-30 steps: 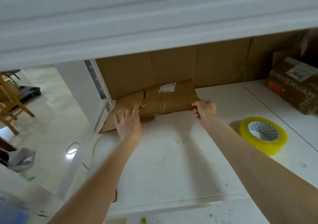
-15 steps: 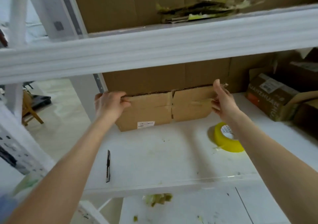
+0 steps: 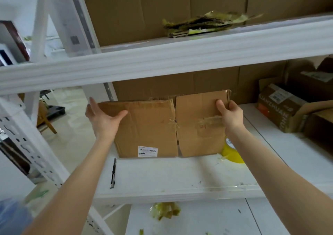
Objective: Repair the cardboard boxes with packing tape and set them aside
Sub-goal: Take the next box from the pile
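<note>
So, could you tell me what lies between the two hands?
In the head view, the cardboard box, upright on the white shelf; the left hand and right hand hold its top corners.

White metal shelf [image 3: 162,177], black pen-like tool [image 3: 113,172] on it, crumpled yellow-green scraps [image 3: 164,211] below, wooden chair [image 3: 44,120] at left

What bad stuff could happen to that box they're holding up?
The box is split down its middle seam, and the left hand and right hand grip only its top corners, so it might fold or rip more. The yellow tape sits by its lower right corner; lowering the box could knock it. The thin black tool lies near the shelf edge beside the left arm and might get swept off.
</note>
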